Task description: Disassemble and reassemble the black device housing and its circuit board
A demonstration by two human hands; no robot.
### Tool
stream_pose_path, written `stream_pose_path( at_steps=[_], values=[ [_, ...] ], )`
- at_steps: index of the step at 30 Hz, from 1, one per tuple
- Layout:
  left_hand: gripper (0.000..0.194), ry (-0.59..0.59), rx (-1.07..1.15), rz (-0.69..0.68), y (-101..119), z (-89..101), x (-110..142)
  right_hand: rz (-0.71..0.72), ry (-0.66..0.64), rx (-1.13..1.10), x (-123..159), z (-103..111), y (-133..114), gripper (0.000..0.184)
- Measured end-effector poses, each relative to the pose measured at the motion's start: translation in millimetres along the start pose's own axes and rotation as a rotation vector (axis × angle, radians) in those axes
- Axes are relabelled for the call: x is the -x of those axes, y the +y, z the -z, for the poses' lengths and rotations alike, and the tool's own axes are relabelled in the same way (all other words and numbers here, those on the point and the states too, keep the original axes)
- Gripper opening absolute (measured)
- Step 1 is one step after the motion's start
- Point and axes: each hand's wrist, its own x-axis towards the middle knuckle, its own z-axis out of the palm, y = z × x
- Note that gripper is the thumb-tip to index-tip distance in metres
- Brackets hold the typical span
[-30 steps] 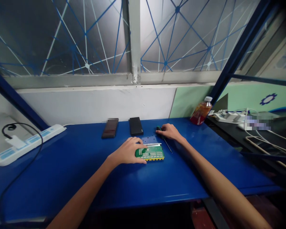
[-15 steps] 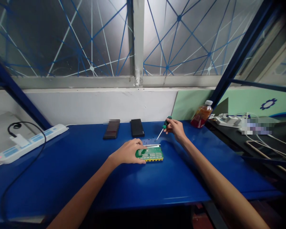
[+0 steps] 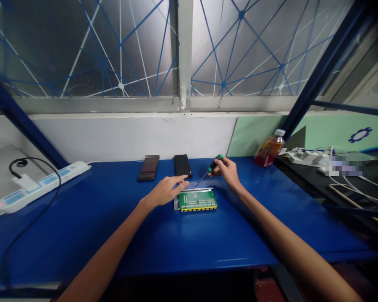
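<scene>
My right hand grips a screwdriver with a green and black handle. Its thin shaft slants down to the left, the tip among several small dark pieces, apparently screws, on the blue table. My left hand reaches in from the other side with its fingers stretched out and apart, the fingertips close to those pieces. Just in front lies a green circuit board with yellow along its near edge and metal strips at its back and left. Neither hand appears to hold the board.
Behind the hands lie a dark phone and a flat black box. At left is a white power strip with a black cable. A drink bottle leans at the back right, near chargers and white cables.
My left hand has let go of the board and moved back towards the small pieces. The screwdriver tip has shifted left and the tool leans lower.
</scene>
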Motion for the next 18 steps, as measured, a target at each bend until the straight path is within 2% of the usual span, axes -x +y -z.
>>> stream_pose_path(
  at_steps=[7,18],
  values=[
    [0.049,-0.008,-0.011,-0.092,-4.4,-13.0,-3.4,0.006,0.001,-0.009,1.0,-2.7,2.0,0.026],
    [0.048,-0.012,0.077,-0.121,2.4,-12.0,-2.0,0.014,0.007,-0.031,-0.7,-1.5,1.7,0.025]
  ],
)
